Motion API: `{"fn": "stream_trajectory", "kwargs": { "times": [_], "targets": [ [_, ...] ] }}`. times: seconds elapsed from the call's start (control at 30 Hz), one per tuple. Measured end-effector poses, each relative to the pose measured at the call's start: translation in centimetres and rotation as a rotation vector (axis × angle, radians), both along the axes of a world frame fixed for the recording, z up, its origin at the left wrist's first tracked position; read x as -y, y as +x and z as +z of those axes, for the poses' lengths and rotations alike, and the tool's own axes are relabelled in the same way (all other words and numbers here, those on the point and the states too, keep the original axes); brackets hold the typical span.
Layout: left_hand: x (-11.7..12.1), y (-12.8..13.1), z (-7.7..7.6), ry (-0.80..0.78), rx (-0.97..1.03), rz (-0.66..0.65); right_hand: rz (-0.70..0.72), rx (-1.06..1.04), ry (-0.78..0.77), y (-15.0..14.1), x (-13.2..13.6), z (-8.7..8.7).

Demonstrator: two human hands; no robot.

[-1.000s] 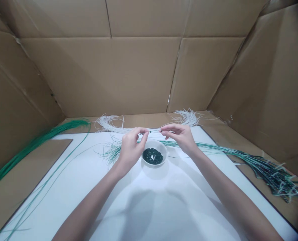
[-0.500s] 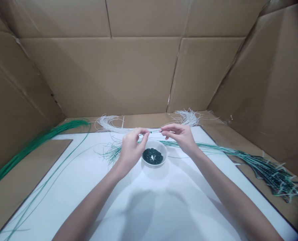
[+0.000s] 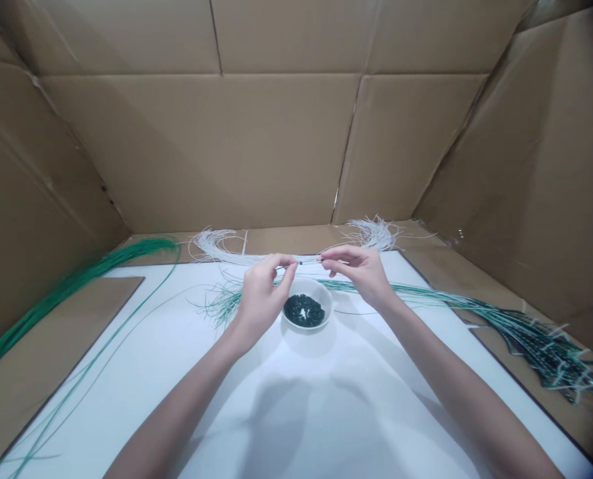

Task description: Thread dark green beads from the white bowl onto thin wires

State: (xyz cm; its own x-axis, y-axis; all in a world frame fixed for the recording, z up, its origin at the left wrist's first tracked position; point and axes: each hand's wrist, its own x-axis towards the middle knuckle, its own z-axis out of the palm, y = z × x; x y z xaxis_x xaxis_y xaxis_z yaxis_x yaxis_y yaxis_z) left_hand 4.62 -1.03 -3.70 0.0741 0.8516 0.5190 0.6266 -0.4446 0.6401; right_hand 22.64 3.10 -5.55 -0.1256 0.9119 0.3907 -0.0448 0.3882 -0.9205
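Beads (image 3: pixel 316 310) in bowl (image 3: pixel 322 291) on board (image 3: pixel 177 339), cord bundle (image 3: pixel 77 291) left, beaded strands (image 3: pixel 546 352) right

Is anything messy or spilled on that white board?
No spill shows: the dark pieces sit in the upright white bowl. But a few thin green strands trail loose over the white board at left, outside the thick green bundle, looking untidy.

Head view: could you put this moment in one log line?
left hand: pinched on thin strand, dark bead close by | right hand: pinched, seemingly on same strand | white bowl: dark beads inside
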Motion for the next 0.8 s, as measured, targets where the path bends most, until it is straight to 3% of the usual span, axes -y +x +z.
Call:
{"fn": "stream_trajectory", "kwargs": {
  "times": [0.8],
  "targets": [
    [-0.14, 0.05, -0.39, 0.0, 0.003, -0.015, -0.009, 0.041, 0.024, 0.1, -0.02, -0.12]
  ]
}}
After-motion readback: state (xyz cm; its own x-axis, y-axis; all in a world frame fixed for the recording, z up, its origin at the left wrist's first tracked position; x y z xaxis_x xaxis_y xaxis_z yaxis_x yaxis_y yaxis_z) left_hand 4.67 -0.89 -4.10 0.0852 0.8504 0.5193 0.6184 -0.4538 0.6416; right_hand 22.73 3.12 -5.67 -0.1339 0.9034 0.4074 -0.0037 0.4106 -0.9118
